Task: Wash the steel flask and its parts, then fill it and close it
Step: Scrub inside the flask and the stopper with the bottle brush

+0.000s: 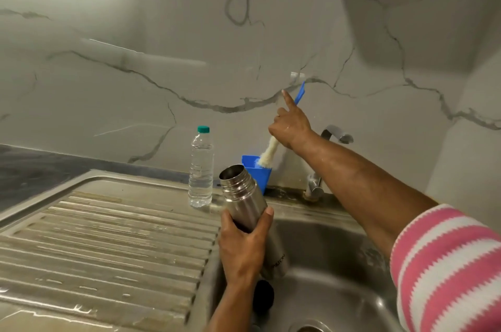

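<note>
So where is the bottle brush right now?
The bottle brush is in the right hand, raised at centre frame, its bristle end dipping into the blue container behind the steel flask, left of the tap.

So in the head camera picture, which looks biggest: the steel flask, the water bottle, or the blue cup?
1. steel flask, though it is nearest the camera, so that adds to its look
2. water bottle
3. blue cup, partly hidden behind the flask

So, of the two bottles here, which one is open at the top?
The steel flask held tilted over the sink in the left hand is open: its threaded mouth is bare. The clear plastic bottle on the counter has its green cap on.
</note>
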